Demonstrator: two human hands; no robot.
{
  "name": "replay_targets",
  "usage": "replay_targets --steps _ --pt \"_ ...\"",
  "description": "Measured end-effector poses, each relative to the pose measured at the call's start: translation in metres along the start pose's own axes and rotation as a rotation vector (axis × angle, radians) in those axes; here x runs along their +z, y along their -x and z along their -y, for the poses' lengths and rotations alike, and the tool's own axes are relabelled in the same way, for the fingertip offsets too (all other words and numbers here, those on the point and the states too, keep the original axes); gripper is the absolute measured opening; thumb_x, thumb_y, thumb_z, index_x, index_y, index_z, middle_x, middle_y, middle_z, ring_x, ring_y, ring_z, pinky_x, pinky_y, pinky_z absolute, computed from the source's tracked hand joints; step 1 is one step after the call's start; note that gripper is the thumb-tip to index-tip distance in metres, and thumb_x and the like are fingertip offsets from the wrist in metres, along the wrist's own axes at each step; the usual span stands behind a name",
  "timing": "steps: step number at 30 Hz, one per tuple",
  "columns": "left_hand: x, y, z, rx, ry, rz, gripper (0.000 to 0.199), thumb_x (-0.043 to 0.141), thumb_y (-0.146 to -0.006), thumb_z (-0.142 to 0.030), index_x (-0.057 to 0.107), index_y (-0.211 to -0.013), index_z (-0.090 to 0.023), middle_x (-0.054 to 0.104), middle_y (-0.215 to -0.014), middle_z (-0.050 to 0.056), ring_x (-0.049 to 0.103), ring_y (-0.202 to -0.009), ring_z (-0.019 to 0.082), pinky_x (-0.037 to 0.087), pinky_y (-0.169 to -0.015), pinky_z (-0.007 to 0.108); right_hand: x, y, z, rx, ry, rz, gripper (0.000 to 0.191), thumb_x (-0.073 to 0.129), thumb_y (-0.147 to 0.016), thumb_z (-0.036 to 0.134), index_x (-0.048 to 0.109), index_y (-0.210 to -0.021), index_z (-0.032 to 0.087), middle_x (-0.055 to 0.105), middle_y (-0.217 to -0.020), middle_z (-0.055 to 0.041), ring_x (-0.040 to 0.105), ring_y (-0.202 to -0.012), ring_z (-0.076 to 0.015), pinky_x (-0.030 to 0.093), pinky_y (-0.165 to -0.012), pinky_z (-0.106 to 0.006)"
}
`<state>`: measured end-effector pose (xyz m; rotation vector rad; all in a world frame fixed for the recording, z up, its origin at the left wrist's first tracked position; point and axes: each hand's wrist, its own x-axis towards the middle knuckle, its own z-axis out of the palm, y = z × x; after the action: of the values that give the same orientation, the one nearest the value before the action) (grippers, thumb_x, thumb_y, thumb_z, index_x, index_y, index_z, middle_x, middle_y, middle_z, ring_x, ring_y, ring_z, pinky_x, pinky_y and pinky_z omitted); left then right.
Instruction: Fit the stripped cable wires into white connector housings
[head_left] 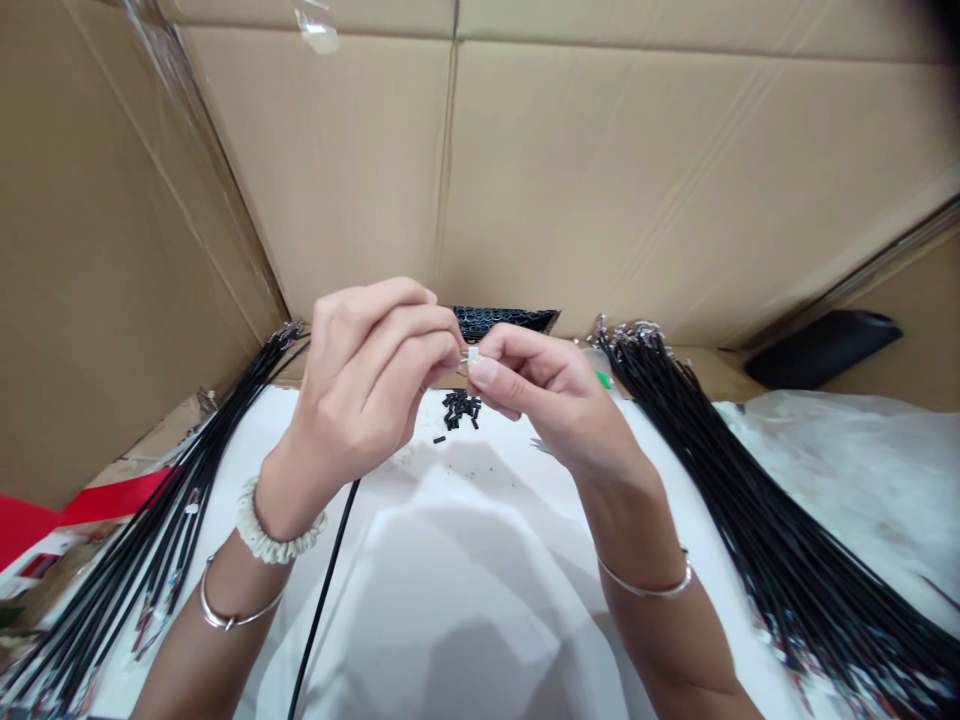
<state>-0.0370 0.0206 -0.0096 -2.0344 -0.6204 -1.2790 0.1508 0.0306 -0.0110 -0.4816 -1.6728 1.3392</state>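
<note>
Just above the white work surface, my two hands meet fingertip to fingertip. My right hand (pixel 555 390) pinches a small white plastic connector (pixel 473 354) between thumb and index finger. Thin wires reach the connector from my left hand (pixel 375 370), whose fingers are closed on them. A black cable (pixel 326 590) runs up from the near edge and disappears behind my left hand; its upper end is hidden. Below the fingers lies a small pile of short black tube pieces (pixel 459 408), with one piece apart from the rest.
Bundles of black cables with wire ends flank the white surface (pixel 450 560), one left (pixel 217 470) and one right (pixel 742 490). Cardboard walls (pixel 525 180) enclose the back and sides. A metal tool tip (pixel 538 445) shows beside my right wrist. Clear plastic (pixel 847 450) and a black roll (pixel 821 350) are at right.
</note>
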Motion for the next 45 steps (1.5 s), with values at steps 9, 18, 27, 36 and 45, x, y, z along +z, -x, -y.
replay_targets --steps 9,18,27,36,45 --pt "0.0029 0.0006 0.0013 0.002 0.016 -0.014 0.014 0.058 -0.099 -0.010 0.058 -0.094 -0.023 0.074 -0.095 -0.001 0.068 -0.101 0.020 0.055 -0.082 0.037 -0.0002 0.0010 -0.0010 -0.017 0.019 -0.013 0.029 0.067 -0.098 0.032 0.056 -0.074 0.018 0.039 -0.061 0.0071 0.031 -0.055 -0.0063 0.027 -0.048 -0.021" --pt "0.0036 -0.0004 0.0002 0.005 0.004 -0.074 0.010 0.062 -0.097 -0.013 0.061 -0.095 -0.023 0.075 -0.093 0.000 0.069 -0.100 0.021 0.054 -0.081 0.040 -0.0025 -0.0007 -0.0003 -0.052 -0.055 0.030 0.026 0.065 -0.100 0.028 0.059 -0.076 0.018 0.046 -0.067 0.0052 0.036 -0.057 -0.0065 0.031 -0.051 -0.022" --pt "0.0001 -0.0006 -0.0005 -0.004 0.020 -0.030 0.016 0.071 -0.093 -0.013 0.060 -0.100 -0.022 0.077 -0.099 -0.001 0.068 -0.104 0.020 0.052 -0.088 0.038 -0.0040 -0.0004 0.0005 -0.029 -0.081 0.019 0.027 0.065 -0.099 0.029 0.059 -0.075 0.018 0.046 -0.066 0.0055 0.033 -0.056 -0.0072 0.030 -0.053 -0.024" --pt "0.0006 -0.0011 -0.0032 -0.031 0.030 -0.021 0.022 0.071 -0.090 -0.008 0.061 -0.101 -0.023 0.077 -0.097 0.002 0.068 -0.103 0.022 0.053 -0.086 0.040 -0.0040 0.0001 -0.0008 0.008 -0.074 -0.009 0.030 0.066 -0.098 0.033 0.058 -0.073 0.019 0.040 -0.064 0.0062 0.032 -0.056 -0.0081 0.035 -0.057 -0.024" --pt "-0.0028 -0.0029 -0.0018 -0.011 0.019 0.053 0.020 0.070 -0.090 -0.007 0.059 -0.099 -0.021 0.077 -0.100 0.001 0.068 -0.105 0.022 0.052 -0.089 0.038 -0.0042 -0.0025 -0.0007 0.040 -0.086 -0.002 0.031 0.069 -0.095 0.037 0.058 -0.073 0.018 0.042 -0.063 0.0062 0.030 -0.055 -0.0078 0.029 -0.053 -0.024"
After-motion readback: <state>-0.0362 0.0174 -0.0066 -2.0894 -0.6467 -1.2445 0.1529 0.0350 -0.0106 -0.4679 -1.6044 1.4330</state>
